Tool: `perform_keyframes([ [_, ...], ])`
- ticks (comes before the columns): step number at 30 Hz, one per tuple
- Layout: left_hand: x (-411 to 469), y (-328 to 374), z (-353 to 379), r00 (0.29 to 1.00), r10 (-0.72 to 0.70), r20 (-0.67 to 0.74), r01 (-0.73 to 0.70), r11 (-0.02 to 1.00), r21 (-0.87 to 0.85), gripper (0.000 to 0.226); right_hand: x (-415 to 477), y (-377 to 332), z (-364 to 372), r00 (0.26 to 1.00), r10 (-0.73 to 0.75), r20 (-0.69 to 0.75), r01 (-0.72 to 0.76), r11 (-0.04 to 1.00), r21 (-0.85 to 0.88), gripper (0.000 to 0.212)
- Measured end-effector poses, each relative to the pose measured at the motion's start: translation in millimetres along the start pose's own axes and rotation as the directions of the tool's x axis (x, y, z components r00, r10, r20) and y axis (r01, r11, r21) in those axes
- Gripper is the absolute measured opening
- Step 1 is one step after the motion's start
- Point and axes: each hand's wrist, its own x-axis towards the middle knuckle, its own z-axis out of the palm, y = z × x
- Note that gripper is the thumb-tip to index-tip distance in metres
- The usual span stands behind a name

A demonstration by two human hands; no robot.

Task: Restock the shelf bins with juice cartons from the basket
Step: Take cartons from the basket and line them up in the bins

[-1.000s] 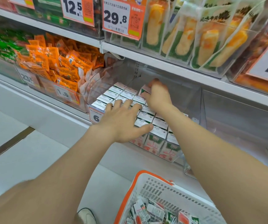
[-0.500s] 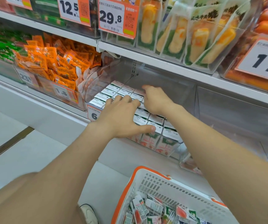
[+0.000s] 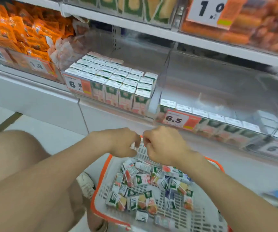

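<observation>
Over the orange-rimmed white plastic basket (image 3: 101,174) | left hand (image 3: 123,143) and right hand (image 3: 165,146) are hovering close together, withdrawn from the clear shelf bin (image 3: 157,87), left loose, right fisted, both empty | small juice cartons (image 3: 134,178) are waiting inside, so another pick is probably coming.

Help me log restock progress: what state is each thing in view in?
Basket, partly full of loose juice cartons.
Middle bin, front packed with upright cartons, back bare.
Right bin, one row of cartons along the front, rest bare.
Left hand, over the basket, fingers loosely curled, holding nothing.
Right hand, over the basket, fingers curled in, holding nothing visible.
</observation>
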Motion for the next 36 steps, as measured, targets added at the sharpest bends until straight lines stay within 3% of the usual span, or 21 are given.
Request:
perform_keyframes([
  [3, 28.3, 12.7, 35.2, 0.984, -0.035, 0.173, 0.024, 0.997, 0.067, 0.044, -11.4, 19.2, 49.9, 0.975, 0.063, 0.215, -0.063, 0.998, -0.005, 0.021],
  [7, 62.2, 17.4, 78.8, 0.967, -0.053, 0.248, 0.026, 0.993, 0.111, 0.043, -23.7, 54.9, 122.3, 0.921, 0.098, 0.376, -0.134, 0.988, 0.072, 0.029],
  [12, 100.5, 1.4, 148.6, 0.95, -0.088, 0.301, 0.032, 0.982, 0.185, 0.025, -37.1, 91.0, 193.6, 0.852, 0.148, 0.502, -0.218, 0.972, 0.082, 0.032],
  [17, 133.7, -8.7, 215.8, 0.939, -0.066, 0.336, 0.011, 0.987, 0.163, 0.018, -48.6, 115.4, 246.1, 0.831, 0.182, 0.525, -0.242, 0.969, 0.048, 0.023],
  [21, 138.7, 7.5, 241.6, 0.919, -0.027, 0.393, 0.008, 0.999, 0.051, 0.025, -59.5, 120.0, 276.9, 0.856, 0.156, 0.493, -0.157, 0.987, -0.04, 0.061],
  [23, 141.5, 6.8, 258.7, 0.898, -0.025, 0.44, 0.016, 1.0, 0.024, 0.03, -62.2, 117.6, 281.8, 0.85, 0.091, 0.519, -0.054, 0.995, -0.085, 0.082],
  [25, 141.4, 5.5, 268.4, 0.89, -0.029, 0.456, 0.034, 0.999, -0.003, 0.039, -64.4, 114.6, 285.1, 0.847, 0.014, 0.532, 0.058, 0.991, -0.118, 0.09],
  [29, 142.2, 8.6, 273.1, 0.925, -0.059, 0.376, 0.079, 0.996, -0.036, 0.044, -64.3, 112.3, 295.6, 0.817, -0.02, 0.576, 0.148, 0.973, -0.176, 0.082],
  [33, 138.8, 3.4, 284.4, 0.927, -0.066, 0.37, 0.098, 0.993, -0.067, 0.067, -58.4, 111.7, 302.6, 0.859, -0.072, 0.507, 0.23, 0.939, -0.257, 0.071],
  [36, 138.0, 1.9, 285.9, 0.935, -0.082, 0.345, 0.126, 0.986, -0.106, 0.064, -55.2, 111.9, 308.6, 0.881, -0.1, 0.463, 0.273, 0.906, -0.324, 0.066],
])
